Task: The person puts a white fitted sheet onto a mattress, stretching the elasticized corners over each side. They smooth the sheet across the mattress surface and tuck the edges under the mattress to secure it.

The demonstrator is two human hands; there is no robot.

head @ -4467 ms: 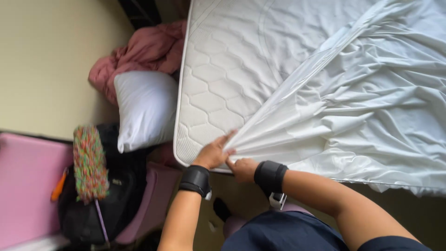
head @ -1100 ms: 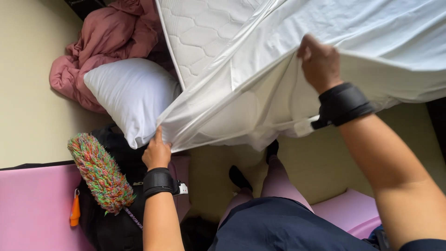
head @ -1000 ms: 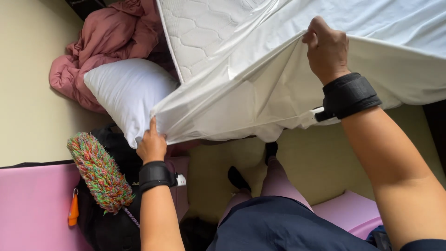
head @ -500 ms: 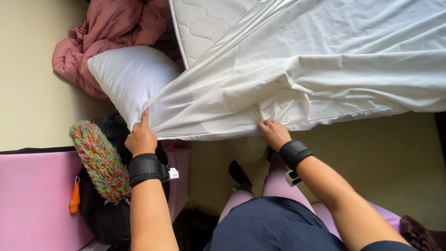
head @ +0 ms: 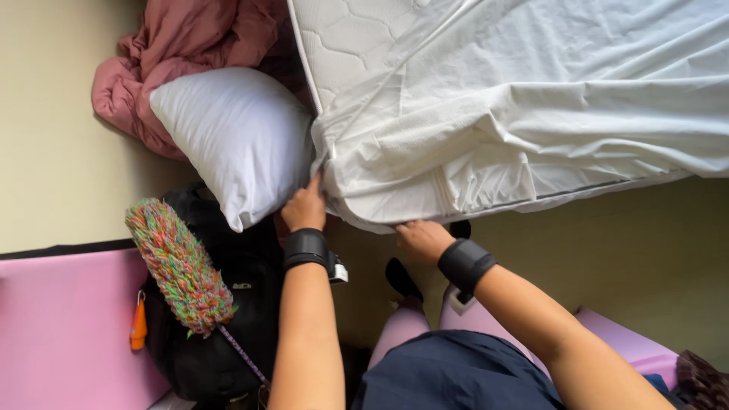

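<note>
Corner step on the bed: my left hand (head: 304, 206) is pinching the white fitted cotton sheet (head: 531, 114) right at the corner of the white quilted mattress (head: 345, 38), fingers closed on the fabric edge. My right hand (head: 421, 239) sits under the lower edge of the same sheet, just beside the left; fingers are curled under the hem, so I can't tell whether it's gripping or just pressing. Sheet is draped over most of the mattress, bunched and wrinkled at this corner, with a strip of bare quilted top showing at the upper left. Judgement: corner looks wrapped but not tucked. Next move calls for both hands drawing the hem down and under the mattress edge, holding tension so the corner doesn't pop off. Plain white pillow (head: 228, 140) is touching the mattress corner next to my left hand and may snag. Pink crumpled blanket (head: 190, 53) lies behind it, multicoloured fluffy duster (head: 178, 266) leans on a black bag (head: 220, 334) below.
</note>
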